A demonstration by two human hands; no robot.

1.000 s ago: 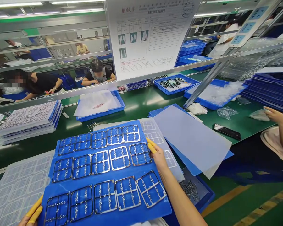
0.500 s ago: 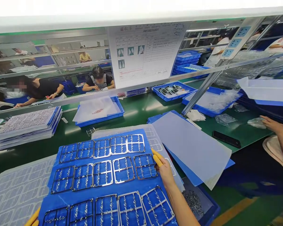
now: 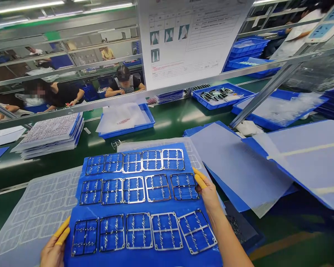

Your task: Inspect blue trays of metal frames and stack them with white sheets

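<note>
My left hand (image 3: 55, 244), in yellow finger covers, grips the left edge of a blue corrugated plastic sheet (image 3: 139, 257). On its right edge my right hand (image 3: 210, 194) is closed, also with yellow finger covers. Three rows of shiny metal frames with script-like lettering lie on the sheet; the frame at the bottom right (image 3: 197, 231) sits askew. Under and beside the sheet, a pale translucent sheet (image 3: 39, 215) with frame outlines rests on the bench.
A paper stack (image 3: 52, 133) stands left, near a blue tray (image 3: 128, 132) with paper. One loose metal frame (image 3: 116, 144) lies behind my sheet. At right are white-topped sheets (image 3: 308, 159). A metal post (image 3: 267, 94) rises before more trays. Several people sit beyond the shelf.
The view has shifted, and more of my left hand and the blue sheet's lower part show. White-topped sheets now cover the phone's place at right. The neighbour's hand there is out of sight.
</note>
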